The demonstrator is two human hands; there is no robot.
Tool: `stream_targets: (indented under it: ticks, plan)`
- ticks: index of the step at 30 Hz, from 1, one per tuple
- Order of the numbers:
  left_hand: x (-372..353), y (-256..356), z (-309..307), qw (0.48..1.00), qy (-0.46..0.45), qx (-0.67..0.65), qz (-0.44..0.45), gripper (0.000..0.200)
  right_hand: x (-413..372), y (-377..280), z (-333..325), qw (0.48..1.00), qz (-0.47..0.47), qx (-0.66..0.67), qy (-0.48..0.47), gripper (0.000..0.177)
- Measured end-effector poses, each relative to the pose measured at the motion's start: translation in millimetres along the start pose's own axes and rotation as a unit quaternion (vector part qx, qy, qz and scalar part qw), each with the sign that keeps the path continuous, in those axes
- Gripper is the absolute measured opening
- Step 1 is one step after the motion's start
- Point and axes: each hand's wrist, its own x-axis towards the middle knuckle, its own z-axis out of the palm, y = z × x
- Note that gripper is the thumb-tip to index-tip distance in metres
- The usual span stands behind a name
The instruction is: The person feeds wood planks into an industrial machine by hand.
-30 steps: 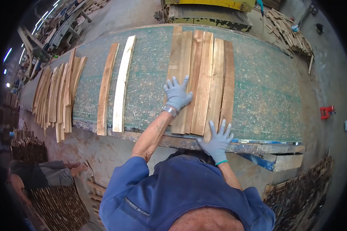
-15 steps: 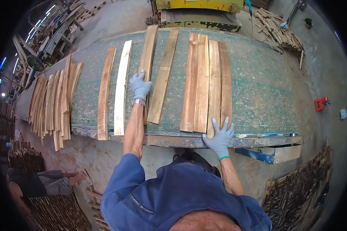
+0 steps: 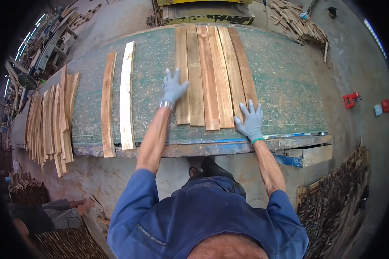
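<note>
My left hand [image 3: 174,87], in a grey glove, has its fingers spread and rests at the left edge of the leftmost wooden strip [image 3: 182,103] of a group. Several strips lie side by side there, a reddish strip [image 3: 206,77] among them. At the group's lower right, my right hand [image 3: 250,121], gloved too, lies with fingers apart against the near end of the rightmost strips [image 3: 242,64]. Farther left are two separate strips, one brown [image 3: 109,103] and one very pale [image 3: 127,95].
A pile of strips [image 3: 52,121] overhangs the left end of the green worktable [image 3: 289,86]. Beyond the far edge stands a yellow machine [image 3: 207,13]. Scrap wood [image 3: 298,23] lies on the floor behind. A person [image 3: 60,213] is at lower left beside stacked wood.
My left hand has moved right, and two strips that lay apart now sit against the group. The grouped strips have shifted away from the near edge; my right hand has moved forward too.
</note>
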Motion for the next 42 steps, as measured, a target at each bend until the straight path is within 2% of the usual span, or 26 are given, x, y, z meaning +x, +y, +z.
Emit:
stream_targets:
  ticks: [2, 4, 6, 9, 12, 13, 17, 20, 24, 25, 28, 31, 35, 38, 42]
  plan:
    - [-67.3, 45.6, -34.8, 0.991, -0.05, 0.102, 0.067, 0.087, -7.0, -4.7, -8.6, 0.999, -0.004, -0.027, 0.035, 0.074]
    - [-127.8, 65.9, -40.2, 0.968, -0.138, 0.178, 0.109, 0.094, -17.6, -14.5, -21.7, 0.998, 0.035, -0.049, -0.009, 0.088]
    - [-151.1, 72.8, -18.6, 0.954, -0.19, 0.207, 0.105, 0.102, -23.8, -20.0, -19.9, 0.996, 0.052, -0.038, -0.055, 0.096]
    - [-138.3, 83.5, 1.6, 0.952, -0.173, 0.23, 0.103, 0.1, -9.4, -24.3, -16.9, 0.994, 0.058, -0.046, -0.082, 0.103]
    - [-110.6, 78.4, 15.3, 0.957, -0.155, 0.217, 0.117, 0.095, 21.9, -7.1, -1.8, 0.998, 0.026, -0.038, -0.044, 0.103]
    - [-94.7, 77.1, 22.4, 0.961, -0.119, 0.215, 0.128, 0.091, 39.5, -0.6, 4.5, 0.998, 0.019, -0.034, -0.039, 0.102]
    - [1.6, 78.0, 42.3, 0.961, -0.081, 0.23, 0.127, 0.09, 141.6, 29.3, 34.9, 1.0, -0.013, -0.024, -0.005, 0.098]
    - [40.7, 99.6, 53.2, 0.97, -0.097, 0.213, 0.061, 0.091, 235.7, 49.2, 52.0, 0.999, -0.035, -0.04, 0.012, 0.095]
    - [40.6, 93.2, 69.8, 0.963, -0.064, 0.252, 0.069, 0.09, 333.7, 65.4, 86.6, 0.998, -0.044, -0.033, 0.015, 0.088]
    - [40.8, 95.8, 63.3, 0.969, -0.028, 0.239, 0.049, 0.096, 343.7, 64.3, 92.9, 0.998, -0.047, -0.026, 0.015, 0.086]
    - [45.6, 99.6, 70.2, 0.962, 0.017, 0.203, -0.185, 0.102, 347.6, 60.5, 101.1, 0.995, -0.062, -0.059, 0.053, 0.082]
    - [38.8, 77.6, 57.2, 0.976, -0.009, 0.182, -0.121, 0.096, 346.6, 61.4, 99.7, 0.995, -0.064, -0.051, 0.062, 0.081]
    - [28.3, 36.3, 55.8, 0.995, 0.07, -0.008, -0.069, 0.078, 345.7, 58.9, 97.9, 0.996, -0.054, -0.053, 0.05, 0.082]
    - [32.4, 54.3, 56.0, 0.992, 0.092, 0.03, -0.083, 0.074, 348.5, 62.4, 102.7, 0.996, -0.057, -0.044, 0.049, 0.083]
    - [43.8, 49.4, 58.2, 0.993, 0.08, 0.06, -0.059, 0.07, 347.3, 61.1, 99.5, 0.995, -0.057, -0.062, 0.052, 0.083]
